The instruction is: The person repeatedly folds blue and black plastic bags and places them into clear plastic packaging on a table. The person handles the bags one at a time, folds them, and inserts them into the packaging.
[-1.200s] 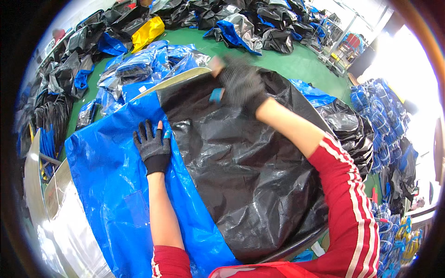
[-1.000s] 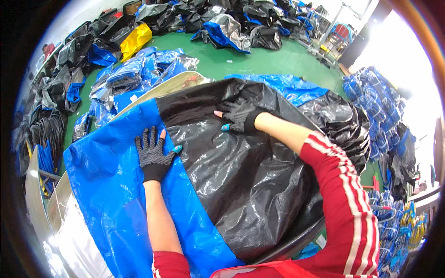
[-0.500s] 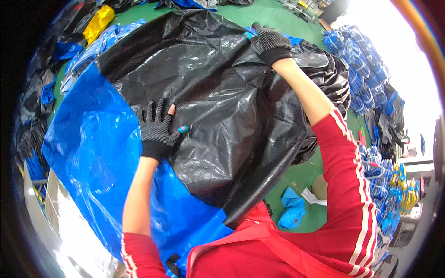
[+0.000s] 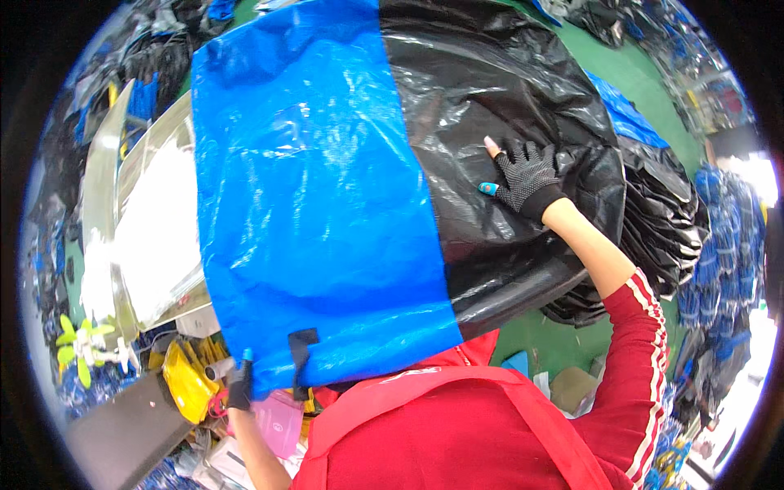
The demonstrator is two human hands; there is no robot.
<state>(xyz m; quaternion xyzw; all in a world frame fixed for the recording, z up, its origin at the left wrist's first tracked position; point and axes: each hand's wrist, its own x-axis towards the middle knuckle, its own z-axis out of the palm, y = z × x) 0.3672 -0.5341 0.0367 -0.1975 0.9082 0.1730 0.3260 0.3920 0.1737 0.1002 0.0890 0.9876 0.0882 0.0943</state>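
Note:
A large glossy blue-and-black plastic sheet (image 4: 318, 188) spreads in front of me, blue on the left and black on the right. My right hand (image 4: 529, 175), in a black dotted glove with a bare fingertip and a blue-wrapped thumb, lies flat on the black part, fingers spread. At the near left corner of the blue part is my left hand (image 4: 239, 385), also gloved. It is seen edge-on against the sheet's border, its blue-wrapped tip upward and most fingers hidden. A short black strap (image 4: 302, 359) hangs on the blue part near its close edge.
Bunched black plastic (image 4: 665, 216) lies to the right, beside bundles of blue material (image 4: 719, 245) on the green floor (image 4: 637, 73). A clear curved panel (image 4: 110, 204) stands left. Below it are a grey surface (image 4: 122, 433), a yellow bag (image 4: 189, 380) and a pink item (image 4: 282, 420).
My left hand has left the middle of the sheet for its near left corner. My right hand has come nearer, flat on the black part. The view has turned, bringing more blue into sight.

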